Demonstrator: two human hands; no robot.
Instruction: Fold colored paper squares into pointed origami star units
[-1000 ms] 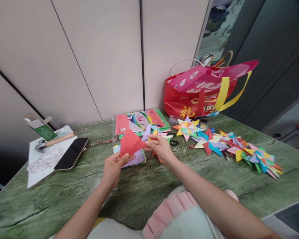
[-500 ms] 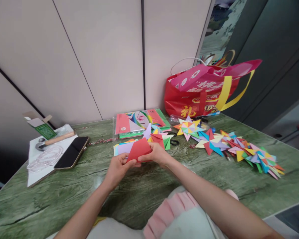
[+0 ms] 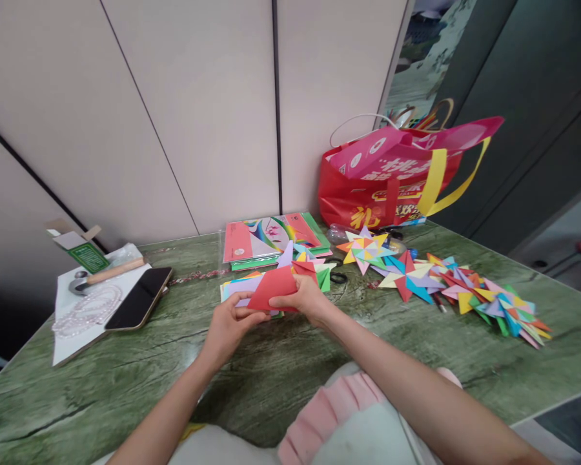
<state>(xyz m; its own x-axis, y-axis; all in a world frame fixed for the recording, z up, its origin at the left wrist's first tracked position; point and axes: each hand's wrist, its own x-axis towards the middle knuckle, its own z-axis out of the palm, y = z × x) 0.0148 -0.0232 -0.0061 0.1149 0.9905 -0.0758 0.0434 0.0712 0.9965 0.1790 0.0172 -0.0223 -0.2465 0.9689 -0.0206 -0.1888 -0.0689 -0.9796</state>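
A folded piece of red paper (image 3: pixel 272 289) is held above the table between my two hands, one pointed corner to the left. My left hand (image 3: pixel 231 323) pinches that corner between thumb and fingers. On the opposite side, my right hand (image 3: pixel 306 299) grips the paper, its thumb lying across the front and its other fingers mostly hidden behind. Just beyond the red paper lie a stack of coloured paper (image 3: pixel 232 288) and a partly covered folded-paper star (image 3: pixel 324 276).
Several paper stars (image 3: pixel 407 276) spread across the right side, near black scissors (image 3: pixel 337 278). Packs of coloured paper (image 3: pixel 259 240) and a red bag (image 3: pixel 368 187) stand against the wall. At left are a phone (image 3: pixel 140 298), a hammer (image 3: pixel 116 270), beads (image 3: pixel 84 311) and a green box (image 3: pixel 87 256).
The red paper has turned between my hands, and its lower left corner now points left. My left fingers have shifted to that corner; the right hand has barely moved.
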